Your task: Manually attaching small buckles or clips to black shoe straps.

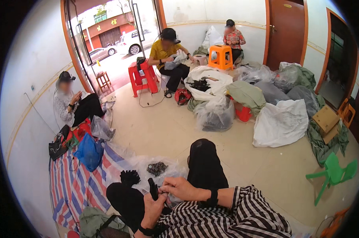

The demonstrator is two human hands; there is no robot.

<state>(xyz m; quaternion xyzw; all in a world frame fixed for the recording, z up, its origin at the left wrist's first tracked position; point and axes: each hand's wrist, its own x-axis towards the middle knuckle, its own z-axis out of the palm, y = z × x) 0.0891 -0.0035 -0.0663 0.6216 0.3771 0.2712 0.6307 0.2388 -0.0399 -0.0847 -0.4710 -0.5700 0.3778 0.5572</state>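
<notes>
My left hand (153, 209) is closed round a slim black piece (152, 188), which stands up out of the fist above my lap. Close against it is my right hand (182, 188), its thumb and fingers pinched together; whatever lies between those fingertips is too small to make out. Beside my left knee rests a black bundle with a toothed edge (130, 178). Just beyond the hands, a clear plastic bag (141, 163) lies spread out, with a heap of small dark pieces (157, 169) on it.
A striped sheet (82, 186) covers the floor at left, with a blue bag (88, 152) on it. White sacks (281, 123) and filled clear bags (215, 115) lie ahead to the right. A green stool (333, 170) stands at right. Three people sit working farther off.
</notes>
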